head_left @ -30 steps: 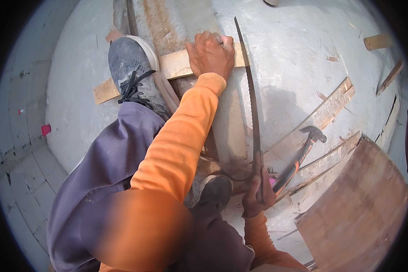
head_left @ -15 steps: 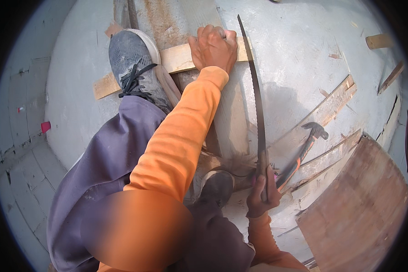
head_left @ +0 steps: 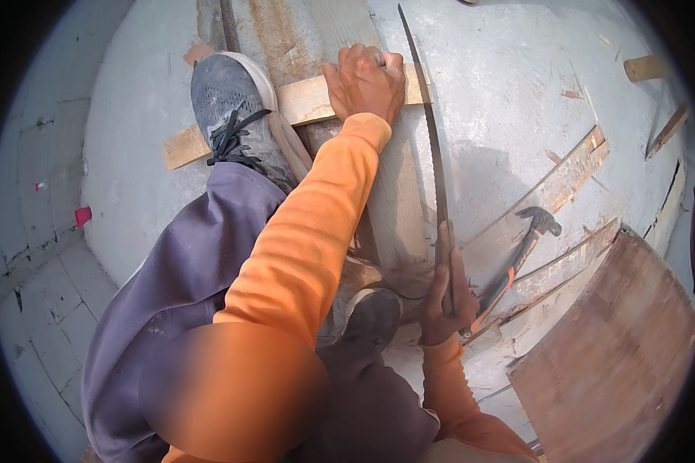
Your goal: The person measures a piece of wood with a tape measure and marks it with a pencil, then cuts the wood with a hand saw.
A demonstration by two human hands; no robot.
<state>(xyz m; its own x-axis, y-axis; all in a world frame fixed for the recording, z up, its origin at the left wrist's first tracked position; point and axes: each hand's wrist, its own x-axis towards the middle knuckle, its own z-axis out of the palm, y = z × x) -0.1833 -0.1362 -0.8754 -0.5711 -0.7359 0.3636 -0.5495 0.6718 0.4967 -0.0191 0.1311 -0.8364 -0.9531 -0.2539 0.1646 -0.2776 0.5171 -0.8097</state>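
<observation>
Left hand (head_left: 365, 85) was clamped over the pale wood strip (head_left: 305, 100), fingers curled over its edge. Strip lay crosswise on the planks (head_left: 398, 212), left part under the grey lace-up shoe (head_left: 228, 100), right end past the plank edge. Right hand (head_left: 449, 305) was closed round the lower end of the saw (head_left: 432, 131); handle shape hidden by the fingers. Blade crossed the strip near its right end; couldn't tell if it sat in a kerf.

Risks, my read: toothed edge faced the left hand and was near the knuckles, so a blade jump would go into bare fingers. No gloves. Strip looked held by palm and shoe only; if either slipped, it would pivot and pinch the blade. Long thin blade would likely flex or buckle on a hard push. Claw hammer (head_left: 527, 251) lay just beside the right hand: snag risk for the elbow or knuckles.
</observation>
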